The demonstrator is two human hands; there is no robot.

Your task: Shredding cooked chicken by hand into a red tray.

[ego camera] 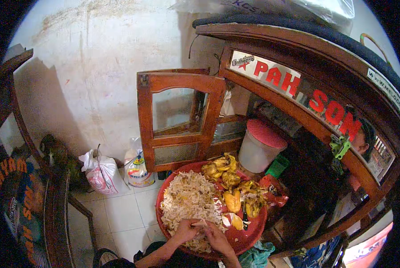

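Note:
A large round red plastic tray [257, 231] lies before me. Its left side is heaped with pale shredded chicken meat [189, 194]. On its right side are several yellow cooked chicken pieces [232, 201], and a dark-handled utensil, perhaps a knife [244, 214], lies among them. Over the lower part of the heap, my left hand [186, 230] and my right hand [216, 236] meet at the fingertips, pinching a small pale shred of meat between them. A partly torn white and yellow piece [233, 221] rests to the right of my right hand.
A wooden cart with an opened glazed door [181, 117] stands behind the tray. Beside it are a clear bucket with a red lid [262, 147] and a green plastic basket [278, 165]. White sacks [102, 176] stand by the wall. A teal plastic bag [258, 254] is near the tray's lower right.

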